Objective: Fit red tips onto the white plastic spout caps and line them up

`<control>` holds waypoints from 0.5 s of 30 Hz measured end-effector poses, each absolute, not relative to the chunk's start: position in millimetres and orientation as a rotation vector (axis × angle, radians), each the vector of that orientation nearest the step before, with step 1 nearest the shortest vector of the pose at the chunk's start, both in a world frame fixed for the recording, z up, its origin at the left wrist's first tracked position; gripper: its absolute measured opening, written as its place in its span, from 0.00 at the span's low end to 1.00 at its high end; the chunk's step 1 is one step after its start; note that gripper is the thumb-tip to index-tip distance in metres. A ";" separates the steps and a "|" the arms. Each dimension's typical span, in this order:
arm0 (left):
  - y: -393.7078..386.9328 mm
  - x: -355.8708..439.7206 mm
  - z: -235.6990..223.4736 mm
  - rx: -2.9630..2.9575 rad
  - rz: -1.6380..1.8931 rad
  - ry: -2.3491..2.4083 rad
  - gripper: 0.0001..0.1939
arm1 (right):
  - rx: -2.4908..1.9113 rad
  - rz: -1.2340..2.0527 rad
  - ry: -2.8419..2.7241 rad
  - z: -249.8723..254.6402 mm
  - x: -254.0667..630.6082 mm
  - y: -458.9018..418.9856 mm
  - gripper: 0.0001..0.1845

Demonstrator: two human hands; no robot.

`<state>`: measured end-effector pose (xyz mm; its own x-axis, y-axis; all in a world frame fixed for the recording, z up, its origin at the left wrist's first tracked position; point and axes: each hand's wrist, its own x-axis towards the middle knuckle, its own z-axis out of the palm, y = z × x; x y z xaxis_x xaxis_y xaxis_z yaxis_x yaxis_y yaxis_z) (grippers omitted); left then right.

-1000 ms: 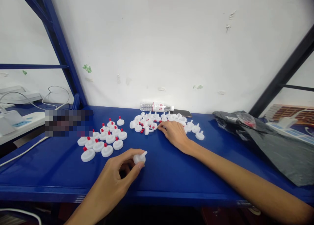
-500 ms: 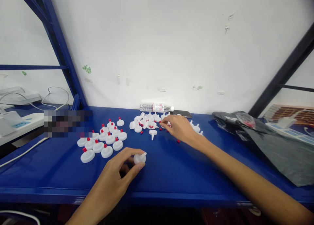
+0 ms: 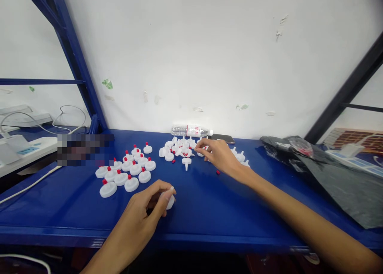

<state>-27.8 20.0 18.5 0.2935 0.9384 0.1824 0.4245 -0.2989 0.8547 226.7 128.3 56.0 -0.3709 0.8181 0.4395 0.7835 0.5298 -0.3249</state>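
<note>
White wall [image 3: 191, 58] behind; blue table [image 3: 227, 214] meets it at the back edge. Dark grey bag [image 3: 338, 186] along right edge. Blue surface runs between left hand [image 3: 149, 206] and bag, by the front edge. Left hand grasps white spouted cap [image 3: 170, 203] near front edge. Right hand [image 3: 220, 155] pinched at loose caps [image 3: 179, 148]; contents cannot be told. Bottle [image 3: 191, 130] lies at back edge. Red-tipped caps [image 3: 135, 169] upright, toward left edge. Red piece [image 3: 218, 172] near right wrist.
</note>
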 end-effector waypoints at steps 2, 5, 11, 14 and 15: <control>20.2 -27.7 18.9 1.838 0.927 1.215 0.18 | -1.117 0.307 -2.098 63.4 219.6 117.9 0.13; 21.5 -27.1 18.0 1.775 0.949 1.214 0.17 | -0.888 0.547 -2.037 65.6 204.3 100.0 0.11; 22.9 -27.4 13.9 1.668 1.029 1.167 0.17 | -0.697 0.759 -2.161 54.6 182.6 77.1 0.05; 22.9 -27.5 14.3 1.678 1.023 1.152 0.15 | -0.670 0.742 -2.186 50.9 180.0 73.6 0.05; 22.8 -27.4 15.0 1.683 1.020 1.152 0.15 | -0.661 0.753 -2.183 49.9 179.5 72.9 0.06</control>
